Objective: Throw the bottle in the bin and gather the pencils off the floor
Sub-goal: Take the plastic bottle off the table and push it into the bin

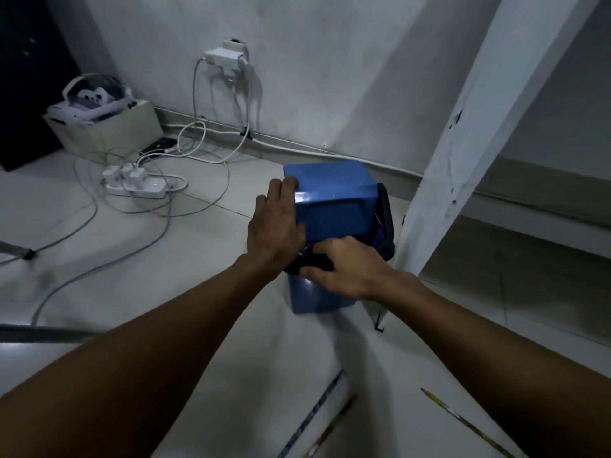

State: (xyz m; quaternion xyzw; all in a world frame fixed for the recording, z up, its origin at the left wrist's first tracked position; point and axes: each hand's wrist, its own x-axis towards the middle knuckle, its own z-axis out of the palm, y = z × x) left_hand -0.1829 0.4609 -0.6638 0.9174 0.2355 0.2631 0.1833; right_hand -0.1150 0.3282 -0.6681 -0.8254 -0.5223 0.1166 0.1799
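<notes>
A blue bin (317, 292) stands on the floor beside a white slanted post. Its blue lid (334, 200) is tilted up and back, showing the black liner (385, 213) inside. My left hand (276, 226) grips the lid's left edge and holds it raised. My right hand (344, 269) is curled over the front rim, with its fingers closed on the black liner there. No bottle shows anywhere. Three pencils lie on the floor near me: a blue one (314, 414), a greenish one (334, 424) beside it, and another pencil (463, 421) to the right.
The white slanted post (463, 143) stands right of the bin, with a low shelf behind it. A power strip (135, 186) and loose cables sprawl on the floor at left. A beige box (109, 130) of gear and a phone (158, 145) sit by the wall.
</notes>
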